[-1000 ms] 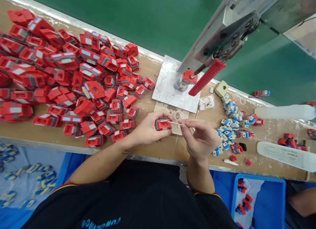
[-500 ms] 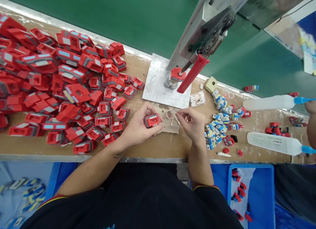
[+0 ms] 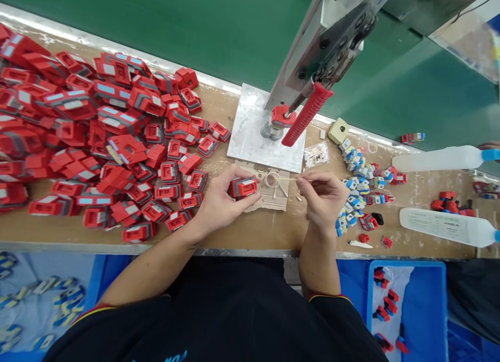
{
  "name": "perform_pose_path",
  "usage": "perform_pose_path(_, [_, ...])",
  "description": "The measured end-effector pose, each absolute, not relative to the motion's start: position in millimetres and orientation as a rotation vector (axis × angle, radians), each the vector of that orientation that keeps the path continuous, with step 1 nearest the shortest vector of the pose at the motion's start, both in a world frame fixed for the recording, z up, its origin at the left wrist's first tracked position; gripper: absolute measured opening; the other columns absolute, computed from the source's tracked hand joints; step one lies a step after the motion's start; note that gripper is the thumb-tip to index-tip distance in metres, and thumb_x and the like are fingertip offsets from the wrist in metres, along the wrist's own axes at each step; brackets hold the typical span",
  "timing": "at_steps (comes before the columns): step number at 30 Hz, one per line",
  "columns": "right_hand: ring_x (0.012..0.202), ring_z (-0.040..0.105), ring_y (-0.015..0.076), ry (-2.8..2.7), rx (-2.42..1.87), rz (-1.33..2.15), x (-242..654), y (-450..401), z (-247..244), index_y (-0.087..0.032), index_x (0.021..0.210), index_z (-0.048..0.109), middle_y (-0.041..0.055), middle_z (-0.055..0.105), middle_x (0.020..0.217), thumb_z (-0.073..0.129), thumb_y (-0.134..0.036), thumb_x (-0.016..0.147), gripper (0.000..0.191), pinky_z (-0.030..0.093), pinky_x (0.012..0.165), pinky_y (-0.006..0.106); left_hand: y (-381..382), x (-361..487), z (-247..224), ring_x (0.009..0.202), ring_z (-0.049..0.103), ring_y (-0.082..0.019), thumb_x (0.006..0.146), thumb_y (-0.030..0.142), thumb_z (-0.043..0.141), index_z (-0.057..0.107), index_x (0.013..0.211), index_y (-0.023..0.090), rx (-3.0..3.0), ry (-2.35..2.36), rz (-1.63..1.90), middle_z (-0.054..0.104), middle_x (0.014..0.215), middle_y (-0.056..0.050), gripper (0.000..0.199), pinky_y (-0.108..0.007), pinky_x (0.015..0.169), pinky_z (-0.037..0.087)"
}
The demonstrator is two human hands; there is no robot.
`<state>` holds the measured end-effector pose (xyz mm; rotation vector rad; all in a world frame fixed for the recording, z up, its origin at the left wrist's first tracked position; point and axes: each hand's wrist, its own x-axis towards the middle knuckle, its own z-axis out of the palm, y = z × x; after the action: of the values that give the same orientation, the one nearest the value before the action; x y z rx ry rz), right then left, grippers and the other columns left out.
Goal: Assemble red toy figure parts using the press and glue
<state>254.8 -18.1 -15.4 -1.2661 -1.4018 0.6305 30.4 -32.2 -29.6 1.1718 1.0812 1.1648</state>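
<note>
My left hand (image 3: 223,196) is closed around a red and grey toy car part (image 3: 244,187), its recessed side turned partly toward me. Between thumb and fingers, my right hand (image 3: 323,198) pinches a thin cotton swab (image 3: 287,179) that points left. The swab's far end reaches over a small round cup (image 3: 270,181) with other swabs leaning in it. Under the cup lies a piece of torn cardboard (image 3: 265,201). Several similar red parts (image 3: 189,200) lie just left of my left hand. To the right of my right hand are small blue and white parts (image 3: 353,200).
A lever press (image 3: 308,112) with a red handle rises behind my hands from a metal plate (image 3: 246,133). A heap of red parts (image 3: 78,133) covers the left side. White bottles (image 3: 445,225) lie at right. Blue bins (image 3: 440,299) stand below the table edge.
My right hand has moved right, away from the cup, with the swab now stretched out toward the left. My left hand has tilted the red part slightly.
</note>
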Motion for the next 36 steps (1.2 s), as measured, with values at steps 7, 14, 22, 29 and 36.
perform_pose_path(7, [0.050,0.058,0.0095,-1.915,-1.356,0.497,254.4,-11.0,-22.0,-0.023,0.082,0.077,-0.0032,0.076,0.068,0.075,-0.016,0.091,0.011,0.049,0.055,0.024,-31.4,31.1,-29.9,0.066,0.071,-0.014,0.082,0.030,0.085,0.071,0.106,0.019,1.148,1.121,1.189,0.081,0.090,-0.004,0.030,-0.023,0.062,0.060])
perform_pose_path(14, [0.050,0.055,0.0108,-1.938,-1.419,0.470,256.0,-11.3,-23.3,-0.024,0.082,0.077,-0.0030,0.074,0.068,0.074,-0.022,0.092,0.011,0.047,0.056,0.026,-30.9,31.2,-30.6,0.069,0.075,-0.015,0.079,0.031,0.088,0.071,0.110,0.019,1.089,1.119,1.190,0.082,0.098,-0.006,0.037,-0.022,0.058,0.063])
perform_pose_path(22, [0.049,0.055,0.0092,-1.863,-1.376,0.537,255.4,-8.6,-24.8,-0.023,0.079,0.077,-0.0036,0.074,0.065,0.078,-0.019,0.089,0.011,0.045,0.053,0.024,-30.6,31.5,-33.7,0.072,0.078,-0.015,0.082,0.025,0.084,0.070,0.118,0.018,1.111,1.056,1.208,0.082,0.101,-0.005,0.039,-0.024,0.065,0.069])
perform_pose_path(29, [0.056,0.065,0.0113,-1.313,-1.244,0.730,255.2,-14.4,-11.8,-0.025,0.077,0.078,-0.0017,0.078,0.071,0.092,-0.031,0.080,0.016,0.044,0.045,0.022,-33.6,30.2,-38.3,0.091,0.083,-0.021,0.086,0.027,0.084,0.074,0.122,0.020,1.244,1.079,1.196,0.084,0.111,-0.008,0.038,-0.029,0.079,0.071])
perform_pose_path(36, [0.057,0.067,0.0113,-1.069,-1.050,0.983,225.6,-27.6,-2.5,-0.028,0.077,0.078,-0.0022,0.078,0.072,0.099,-0.041,0.077,0.024,0.048,0.046,0.021,-35.6,30.1,-31.8,0.086,0.083,-0.021,0.086,0.033,0.086,0.079,0.119,0.017,1.443,1.135,1.136,0.087,0.106,-0.008,0.037,-0.028,0.081,0.067])
